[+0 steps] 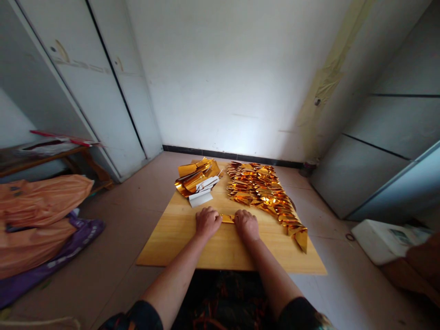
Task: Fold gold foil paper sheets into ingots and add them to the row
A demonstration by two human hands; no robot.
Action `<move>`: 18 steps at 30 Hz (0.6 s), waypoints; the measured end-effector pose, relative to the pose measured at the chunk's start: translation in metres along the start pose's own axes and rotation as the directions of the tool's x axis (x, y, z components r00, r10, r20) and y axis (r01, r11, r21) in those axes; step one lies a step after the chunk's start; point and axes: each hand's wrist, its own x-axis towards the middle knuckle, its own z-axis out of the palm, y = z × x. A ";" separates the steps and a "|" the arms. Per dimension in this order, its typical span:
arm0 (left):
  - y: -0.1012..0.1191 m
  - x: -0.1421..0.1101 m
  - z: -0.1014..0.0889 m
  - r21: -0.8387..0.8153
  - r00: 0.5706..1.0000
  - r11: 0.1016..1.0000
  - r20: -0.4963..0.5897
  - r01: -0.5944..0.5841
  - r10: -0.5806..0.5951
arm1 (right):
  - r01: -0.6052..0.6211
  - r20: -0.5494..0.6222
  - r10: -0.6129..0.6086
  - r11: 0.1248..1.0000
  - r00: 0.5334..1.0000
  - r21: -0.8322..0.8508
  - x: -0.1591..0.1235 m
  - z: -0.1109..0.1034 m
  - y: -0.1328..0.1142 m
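A narrow folded strip of gold foil paper (227, 219) lies across the middle of the wooden board (220, 254). My left hand (208, 222) has its fingers curled over the strip's left end. On the right end, my right hand (246, 224) is closed in the same way, and both ends are hidden under the fingers. Just beyond my left hand sits a loose pile of gold foil sheets (195, 176), some with their white backs (201, 198) showing. Beyond and right of my right hand spread rows of folded gold foil pieces (261, 183), trailing toward the board's right edge.
A pale wall (223, 82) stands behind the board. Grey cabinets (92, 82) rise at left and a grey fridge-like unit (378, 137) at right. Orange bags (41, 201) and a purple bag (82, 233) lie at left. A white box (381, 240) is on the right.
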 end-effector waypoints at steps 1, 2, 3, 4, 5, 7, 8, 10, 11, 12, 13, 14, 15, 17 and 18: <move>0.001 0.000 -0.001 0.004 1.000 1.000 0.009 0.008 -0.008 | 0.001 -0.001 -0.001 1.000 1.000 0.000 0.000 0.000 0.000; 0.002 0.000 -0.002 0.014 1.000 1.000 0.015 0.015 -0.015 | -0.001 0.001 0.001 1.000 1.000 -0.001 0.000 0.000 0.000; 0.004 0.000 -0.002 0.024 1.000 0.999 0.018 0.023 -0.023 | -0.004 0.003 0.004 1.000 1.000 -0.004 0.000 -0.001 0.000; 0.005 0.000 -0.003 0.033 0.999 0.999 0.022 0.028 -0.029 | -0.006 0.006 0.006 1.000 1.000 -0.007 0.000 -0.001 -0.001; 0.007 0.000 -0.004 0.040 0.999 0.999 0.024 0.031 -0.032 | -0.011 0.011 0.011 1.000 1.000 -0.011 0.000 -0.002 -0.001; 0.009 -0.001 -0.004 0.052 0.999 0.998 0.025 0.030 -0.032 | -0.022 0.017 0.022 1.000 1.000 -0.017 0.001 -0.002 -0.002; 0.010 -0.001 -0.004 0.059 0.999 0.998 0.024 0.029 -0.030 | -0.024 0.016 0.025 1.000 1.000 -0.017 0.001 -0.002 -0.002; 0.012 -0.001 -0.003 0.076 1.000 0.997 0.014 0.027 -0.028 | -0.028 0.010 0.028 0.999 1.000 -0.015 0.002 -0.001 -0.002; 0.012 -0.001 -0.002 0.086 1.000 0.996 0.007 0.026 -0.027 | -0.029 0.005 0.029 0.999 1.000 -0.013 0.002 0.000 -0.003; 0.012 -0.001 -0.001 0.094 1.000 0.995 0.000 0.024 -0.024 | -0.031 0.001 0.031 0.999 1.000 -0.009 0.002 0.001 -0.003; 0.013 -0.002 -0.001 0.101 1.000 0.995 -0.007 0.022 -0.022 | -0.034 0.000 0.034 0.999 0.999 -0.005 0.002 0.002 -0.003; 0.013 -0.002 0.000 0.107 1.000 0.994 -0.014 0.024 -0.023 | -0.038 0.001 0.038 0.999 0.999 0.001 0.002 0.002 -0.003; 0.014 -0.003 0.000 0.112 0.999 0.993 -0.019 0.029 -0.027 | -0.044 0.001 0.044 0.999 0.999 0.007 0.002 0.002 -0.002; 0.015 -0.005 -0.001 0.114 0.999 0.992 -0.030 0.047 -0.044 | -0.063 -0.003 0.063 0.998 0.998 0.020 0.002 0.002 -0.002; 0.016 -0.006 -0.001 0.112 0.998 0.992 -0.037 0.055 -0.051 | -0.076 -0.009 0.076 0.997 0.997 0.026 0.002 0.001 -0.002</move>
